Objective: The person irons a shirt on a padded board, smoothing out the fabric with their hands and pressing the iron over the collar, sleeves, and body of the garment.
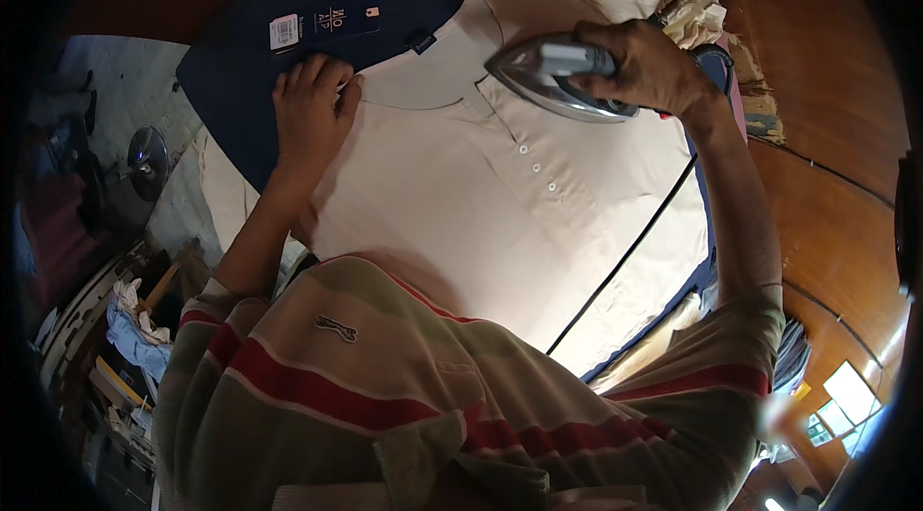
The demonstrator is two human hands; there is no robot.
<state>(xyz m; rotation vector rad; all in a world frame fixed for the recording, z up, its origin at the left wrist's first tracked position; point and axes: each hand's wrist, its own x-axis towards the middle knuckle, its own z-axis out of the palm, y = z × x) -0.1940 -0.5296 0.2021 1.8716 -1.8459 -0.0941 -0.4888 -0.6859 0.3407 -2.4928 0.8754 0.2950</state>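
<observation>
Where the lower edge cut in, wore a striped shirt (385, 396) banded in red, olive and cream. Reached both forearms up over a cream polo shirt (500, 223) spread flat, collar and button placket turned toward the far side. Ran a thin black cord (625, 256) slantwise across the shirt's right half. Lay beneath it all a dark blue padded cover (250, 98), showing at the left and far edges and in a strip at the lower right. Pressed the left hand (310, 112) flat on the shirt's shoulder beside the collar, fingers stretched and close together, holding nothing. Curled the right hand (646, 64) tightly round the handle of a silver iron (548, 78), its soleplate down on the collar, point aimed left. Bunched a crumpled cloth (694, 13) just past that hand. Curved brown wooden panelling (827, 174) along the right. Dropped away, on the left, to a dim cluttered floor with a small round fan (146, 160) and blue rags (135, 333).
</observation>
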